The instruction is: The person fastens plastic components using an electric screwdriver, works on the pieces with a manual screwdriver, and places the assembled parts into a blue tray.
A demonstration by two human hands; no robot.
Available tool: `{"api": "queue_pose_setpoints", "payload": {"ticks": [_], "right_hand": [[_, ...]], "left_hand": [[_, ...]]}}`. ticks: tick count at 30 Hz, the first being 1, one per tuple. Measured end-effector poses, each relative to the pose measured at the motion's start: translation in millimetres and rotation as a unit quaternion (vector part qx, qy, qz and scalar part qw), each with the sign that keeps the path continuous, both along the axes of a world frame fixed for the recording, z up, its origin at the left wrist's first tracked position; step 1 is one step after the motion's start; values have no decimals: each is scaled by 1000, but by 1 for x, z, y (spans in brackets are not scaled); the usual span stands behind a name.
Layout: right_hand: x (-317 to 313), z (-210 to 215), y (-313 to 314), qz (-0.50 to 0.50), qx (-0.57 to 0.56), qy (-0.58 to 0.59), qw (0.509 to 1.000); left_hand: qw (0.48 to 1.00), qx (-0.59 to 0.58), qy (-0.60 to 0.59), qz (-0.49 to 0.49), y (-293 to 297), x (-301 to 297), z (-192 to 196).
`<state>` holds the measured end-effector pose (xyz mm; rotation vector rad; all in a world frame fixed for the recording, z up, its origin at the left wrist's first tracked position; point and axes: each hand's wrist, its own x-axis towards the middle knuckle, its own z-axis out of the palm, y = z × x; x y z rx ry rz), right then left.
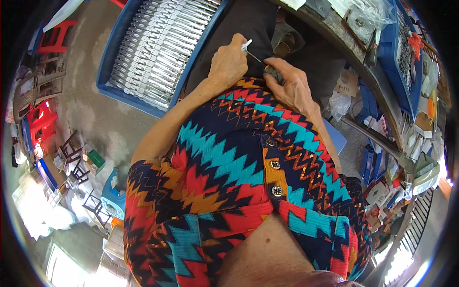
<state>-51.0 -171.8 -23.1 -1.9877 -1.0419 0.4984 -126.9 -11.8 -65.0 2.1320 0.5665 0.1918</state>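
Observation:
My left hand (228, 62) is closed over my lap, its thumb and fingers pinching a small white piece (246, 45) that sticks out past the fingertips. Most of that piece is hidden, so I cannot tell its kind. In my right hand (292, 83) is a screwdriver with a dark, rounded handle (274, 75). Its thin metal shaft (255, 57) points up and left toward the white piece; whether the tip touches it I cannot tell. Left of my left hand stands a blue tray (138, 106) filled with rows of slender silver metal pieces (160, 45).
A worktable (368, 79) curves along the right, bearing clear plastic bags (366, 21) and another blue tray (415, 98). Blue bins and boxes crowd beneath it. Red plastic stools (57, 36) and a blue stool (114, 196) stand on the floor at left.

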Motion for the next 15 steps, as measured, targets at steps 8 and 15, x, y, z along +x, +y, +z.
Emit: {"api": "queue_pose_setpoints", "payload": {"ticks": [8, 15], "right_hand": [[4, 22, 7, 172, -44, -378, 909], [5, 3, 7, 195, -65, -288, 936]], "left_hand": [[998, 56, 18, 7, -8, 0, 3], [994, 113, 13, -5, -13, -1, -8]]}}
